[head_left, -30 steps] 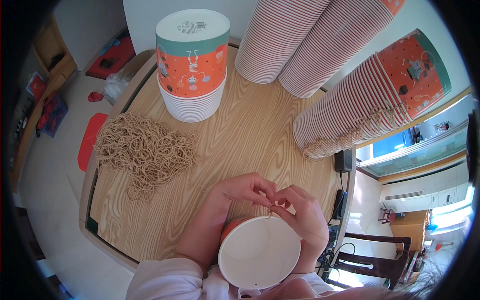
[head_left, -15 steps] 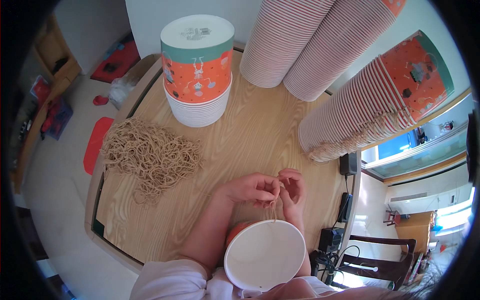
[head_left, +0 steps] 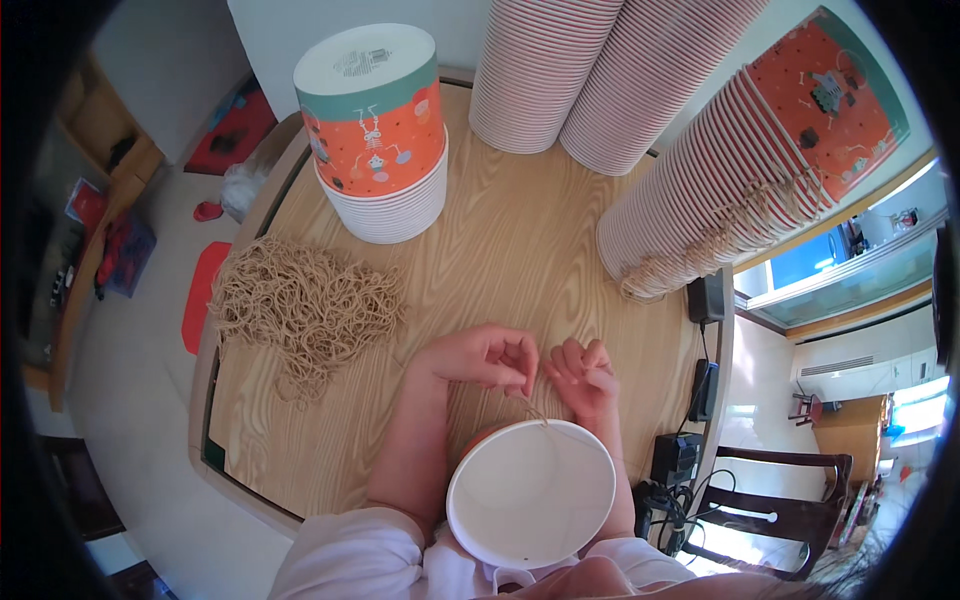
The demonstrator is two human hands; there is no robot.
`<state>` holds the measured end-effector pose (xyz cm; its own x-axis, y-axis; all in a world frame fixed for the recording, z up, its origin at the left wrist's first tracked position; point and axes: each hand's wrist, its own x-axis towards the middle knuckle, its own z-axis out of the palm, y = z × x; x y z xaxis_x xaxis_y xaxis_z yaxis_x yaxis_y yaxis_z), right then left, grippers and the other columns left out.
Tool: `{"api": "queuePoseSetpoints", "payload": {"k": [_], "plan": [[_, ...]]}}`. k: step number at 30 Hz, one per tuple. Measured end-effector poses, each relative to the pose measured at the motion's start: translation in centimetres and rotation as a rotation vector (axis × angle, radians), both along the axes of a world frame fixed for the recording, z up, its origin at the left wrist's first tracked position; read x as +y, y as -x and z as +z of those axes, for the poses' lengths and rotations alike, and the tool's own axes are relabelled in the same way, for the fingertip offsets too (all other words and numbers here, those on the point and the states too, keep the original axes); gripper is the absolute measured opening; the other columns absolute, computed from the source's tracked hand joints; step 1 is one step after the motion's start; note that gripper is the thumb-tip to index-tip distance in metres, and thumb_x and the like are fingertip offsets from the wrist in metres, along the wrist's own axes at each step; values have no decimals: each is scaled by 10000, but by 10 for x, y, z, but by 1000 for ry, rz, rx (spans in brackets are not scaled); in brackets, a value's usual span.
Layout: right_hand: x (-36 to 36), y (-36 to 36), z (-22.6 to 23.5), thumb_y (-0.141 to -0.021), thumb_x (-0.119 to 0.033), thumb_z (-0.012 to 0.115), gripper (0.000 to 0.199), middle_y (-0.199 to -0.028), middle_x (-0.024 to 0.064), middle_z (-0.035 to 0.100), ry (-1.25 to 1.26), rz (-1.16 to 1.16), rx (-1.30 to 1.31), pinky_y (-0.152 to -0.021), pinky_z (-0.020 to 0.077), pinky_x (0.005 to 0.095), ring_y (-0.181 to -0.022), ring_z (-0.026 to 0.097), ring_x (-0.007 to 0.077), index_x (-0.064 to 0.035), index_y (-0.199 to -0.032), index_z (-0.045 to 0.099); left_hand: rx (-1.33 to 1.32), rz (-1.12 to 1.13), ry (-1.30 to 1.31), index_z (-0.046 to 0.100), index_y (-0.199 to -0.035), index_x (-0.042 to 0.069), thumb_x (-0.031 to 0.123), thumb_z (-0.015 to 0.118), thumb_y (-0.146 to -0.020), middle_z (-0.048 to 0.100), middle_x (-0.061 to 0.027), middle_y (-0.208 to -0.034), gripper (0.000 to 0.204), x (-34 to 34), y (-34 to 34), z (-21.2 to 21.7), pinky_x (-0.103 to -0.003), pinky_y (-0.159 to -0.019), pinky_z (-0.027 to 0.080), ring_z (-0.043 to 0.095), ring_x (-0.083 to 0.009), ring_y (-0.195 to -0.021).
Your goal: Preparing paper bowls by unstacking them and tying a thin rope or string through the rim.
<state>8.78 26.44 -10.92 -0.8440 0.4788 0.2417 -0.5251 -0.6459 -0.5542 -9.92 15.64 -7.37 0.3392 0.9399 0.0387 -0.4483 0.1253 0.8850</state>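
A paper bucket [head_left: 530, 495], white inside and orange outside, rests against my body with its mouth tilted up toward me. From its far rim a thin tan paper cord [head_left: 531, 407] rises toward my left hand [head_left: 490, 357], whose thumb and forefinger pinch it. Just to the right, my right hand [head_left: 584, 380] is closed, fingers curled and thumb pressed in; whatever it may hold is hidden. The hands are slightly apart. Left of them lies a tangled pile of tan cords [head_left: 310, 310].
An upside-down stack of orange and green buckets [head_left: 375, 150] stands at the back left. Tall nested stacks [head_left: 545, 75] rise at the back, and another stack [head_left: 715, 180] with cord handles leans at the right. Black power adapters [head_left: 677, 458] and cables line the table's right edge.
My hands have drawn apart after being together above the bucket's rim. The cord now slants up toward the left hand. The whole view has shifted a little.
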Motion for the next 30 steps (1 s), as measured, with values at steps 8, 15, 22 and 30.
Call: {"api": "queuePoseSetpoints", "payload": {"k": [8,15,22,30], "plan": [[-7,-5,4,-763,-144,629,118,-644,30,431,-5,23,-86,-645,354,325,-637,409,161,-76,-766,533,293,-127,-141,646,-960,36,73,686,-764,651,-14,-862,204,-1,2,0,-215,-679,456,581,-74,-792],[-30,-3,6,-753,-163,652,151,-677,52,486,-50,-33,-219,-652,371,334,-665,439,170,-60,-809,557,94,-3,-150,666,-880,2,26,648,-788,666,-55,-826,97,4,-2,-10,-226,-706,481,605,-94,-768],[-22,-15,-8,-776,-172,655,293,-906,200,560,-11,224,123,-777,417,428,-872,523,327,-34,-1025,584,8,-17,-117,646,-849,-4,11,633,-794,662,-62,-811,57,8,-8,-14,-233,-707,485,606,-98,-762],[-32,-26,2,-776,-279,676,650,-1283,348,381,57,525,142,-1024,227,555,-1266,288,468,2,-1304,421,47,-7,-178,644,-847,20,54,655,-785,648,-28,-807,72,8,-4,-13,-222,-679,455,581,-78,-763]]}}
